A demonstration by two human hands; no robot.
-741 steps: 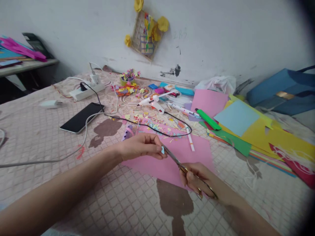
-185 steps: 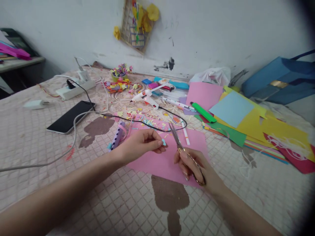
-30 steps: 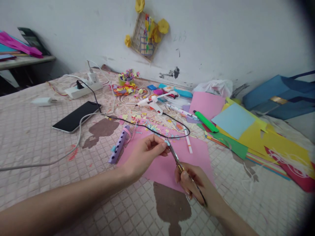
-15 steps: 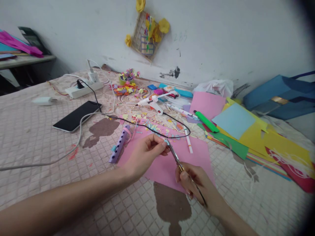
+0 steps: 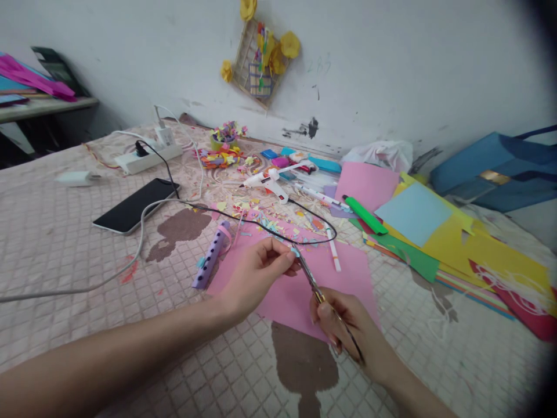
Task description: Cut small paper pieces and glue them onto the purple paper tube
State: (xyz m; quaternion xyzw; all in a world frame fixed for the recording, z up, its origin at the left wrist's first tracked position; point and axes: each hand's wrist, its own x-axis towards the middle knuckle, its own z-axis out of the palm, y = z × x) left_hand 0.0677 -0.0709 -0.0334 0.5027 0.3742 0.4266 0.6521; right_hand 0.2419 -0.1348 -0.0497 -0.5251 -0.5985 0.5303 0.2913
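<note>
Between the thumb and fingers of my left hand (image 5: 265, 270) is a small piece of light blue paper (image 5: 295, 252). My right hand (image 5: 348, 322) is closed around the handles of a pair of scissors (image 5: 314, 284), whose blades point up and left to the blue piece. Both hands are above a pink paper sheet (image 5: 296, 299) lying on the patterned cloth. To the left of the sheet is a purple paper tube (image 5: 211, 258) with dark dots and a small blue piece on its side. Paper scraps (image 5: 282, 226) are scattered just beyond my hands.
A white glue gun (image 5: 270, 183) lies behind the scraps, its black cord looping near my hands. At left are a phone (image 5: 137, 206) and a power strip (image 5: 150, 158). Coloured paper sheets (image 5: 452, 232), a green marker (image 5: 364, 215) and a blue bag (image 5: 491, 171) are at right.
Almost nothing differs. Both hands stay in the same place, with the scissor tips still at the small blue paper piece.
</note>
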